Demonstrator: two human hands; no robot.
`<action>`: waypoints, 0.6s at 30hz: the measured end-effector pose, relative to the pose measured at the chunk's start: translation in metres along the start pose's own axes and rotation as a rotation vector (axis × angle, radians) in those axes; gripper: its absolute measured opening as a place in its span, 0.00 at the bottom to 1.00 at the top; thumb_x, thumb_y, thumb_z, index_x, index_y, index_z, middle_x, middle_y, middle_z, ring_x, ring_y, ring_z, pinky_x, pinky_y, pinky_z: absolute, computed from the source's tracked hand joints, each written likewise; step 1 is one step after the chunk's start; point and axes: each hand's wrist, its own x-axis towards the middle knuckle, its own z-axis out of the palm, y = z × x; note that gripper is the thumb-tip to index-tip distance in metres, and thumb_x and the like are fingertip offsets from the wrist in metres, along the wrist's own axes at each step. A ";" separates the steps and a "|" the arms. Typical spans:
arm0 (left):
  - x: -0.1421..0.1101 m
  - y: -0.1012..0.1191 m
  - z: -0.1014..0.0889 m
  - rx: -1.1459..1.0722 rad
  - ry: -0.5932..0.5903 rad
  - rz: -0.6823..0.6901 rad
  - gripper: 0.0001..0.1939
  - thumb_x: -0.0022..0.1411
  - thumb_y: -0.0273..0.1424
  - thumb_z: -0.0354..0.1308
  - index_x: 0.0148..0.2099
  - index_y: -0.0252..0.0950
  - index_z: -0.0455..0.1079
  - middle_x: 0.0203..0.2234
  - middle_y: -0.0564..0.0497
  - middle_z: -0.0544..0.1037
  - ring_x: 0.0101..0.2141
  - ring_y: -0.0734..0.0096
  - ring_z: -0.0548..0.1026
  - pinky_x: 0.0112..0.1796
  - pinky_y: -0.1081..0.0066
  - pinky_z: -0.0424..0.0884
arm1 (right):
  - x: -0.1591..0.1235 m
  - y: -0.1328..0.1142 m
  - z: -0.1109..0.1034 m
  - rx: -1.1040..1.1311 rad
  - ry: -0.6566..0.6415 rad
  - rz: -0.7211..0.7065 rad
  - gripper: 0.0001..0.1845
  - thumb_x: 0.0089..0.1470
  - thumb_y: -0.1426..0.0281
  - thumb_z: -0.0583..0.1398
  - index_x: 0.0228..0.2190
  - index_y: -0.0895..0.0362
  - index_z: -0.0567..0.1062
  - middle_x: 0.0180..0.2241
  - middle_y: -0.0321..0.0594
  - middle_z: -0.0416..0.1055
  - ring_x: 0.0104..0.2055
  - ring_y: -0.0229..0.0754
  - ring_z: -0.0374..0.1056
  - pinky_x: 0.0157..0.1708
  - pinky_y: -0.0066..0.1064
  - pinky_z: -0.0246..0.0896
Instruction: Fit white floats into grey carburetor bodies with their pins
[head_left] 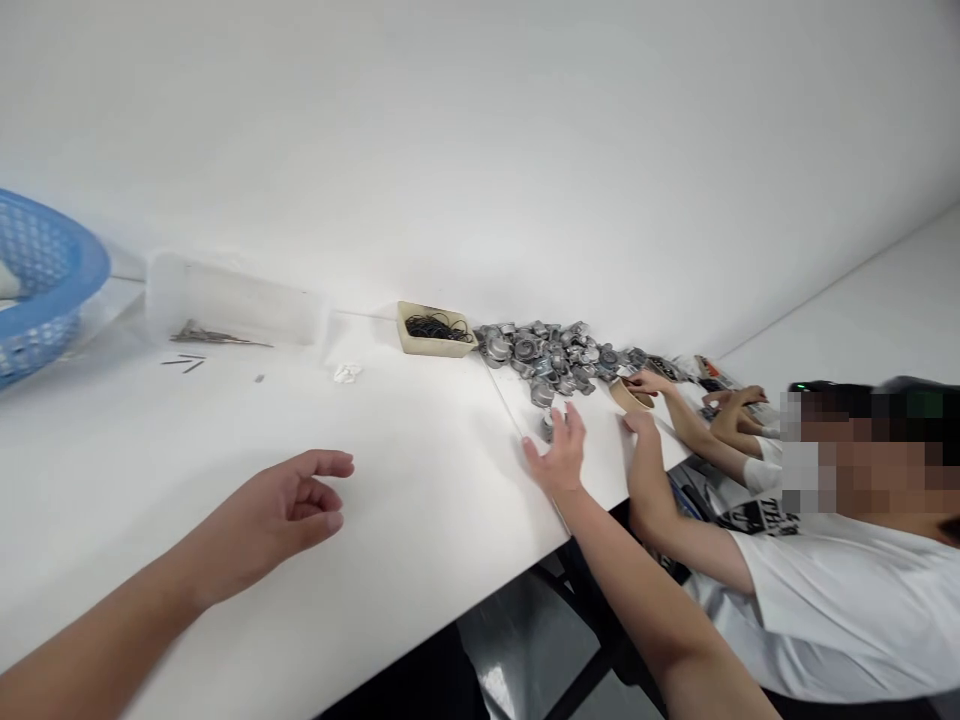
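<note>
My left hand (289, 510) hovers over the white table (390, 480), fingers loosely curled and apart, holding nothing. My right hand (559, 455) reaches out to the right, fingers spread, at a small grey metal part (547, 424) lying at the near edge of a pile of grey metal parts (551, 355). I cannot tell whether it touches that part. A beige tray (435, 328) of black rubber rings sits just left of the pile, against the wall.
A co-worker in a white shirt (840, 600) sits at my right, hands at a small brown bowl (628, 395). Another person's hands (739, 400) work beyond. A blue basket (41, 285) stands far left, with a clear plastic box (232, 305) and loose pins (184, 362).
</note>
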 end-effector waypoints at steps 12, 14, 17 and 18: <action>0.001 0.030 -0.017 -0.022 0.554 0.021 0.12 0.53 0.41 0.59 0.34 0.38 0.72 0.29 0.49 0.76 0.32 0.56 0.74 0.37 0.57 0.69 | 0.005 -0.244 0.044 0.408 -0.508 -0.365 0.29 0.55 0.61 0.58 0.56 0.57 0.60 0.48 0.38 0.74 0.45 0.38 0.72 0.45 0.28 0.68; -0.005 0.037 -0.016 -0.010 0.638 0.083 0.08 0.55 0.37 0.55 0.31 0.38 0.69 0.28 0.50 0.75 0.32 0.62 0.74 0.38 0.61 0.70 | -0.002 -0.267 0.046 0.512 -0.562 -0.429 0.25 0.52 0.65 0.59 0.51 0.60 0.67 0.47 0.46 0.74 0.47 0.49 0.70 0.49 0.41 0.66; 0.001 0.028 -0.024 0.076 0.691 0.096 0.06 0.57 0.33 0.54 0.33 0.38 0.70 0.28 0.51 0.77 0.32 0.68 0.75 0.36 0.69 0.72 | -0.009 -0.278 0.057 0.680 -0.607 -0.569 0.20 0.49 0.72 0.59 0.46 0.60 0.72 0.47 0.52 0.72 0.51 0.58 0.66 0.51 0.54 0.60; 0.003 0.023 -0.027 0.099 0.703 0.090 0.07 0.58 0.34 0.54 0.35 0.38 0.71 0.28 0.51 0.77 0.30 0.70 0.75 0.34 0.70 0.72 | -0.010 -0.278 0.063 0.704 -0.609 -0.598 0.21 0.50 0.72 0.58 0.47 0.60 0.72 0.48 0.54 0.71 0.51 0.59 0.65 0.51 0.55 0.59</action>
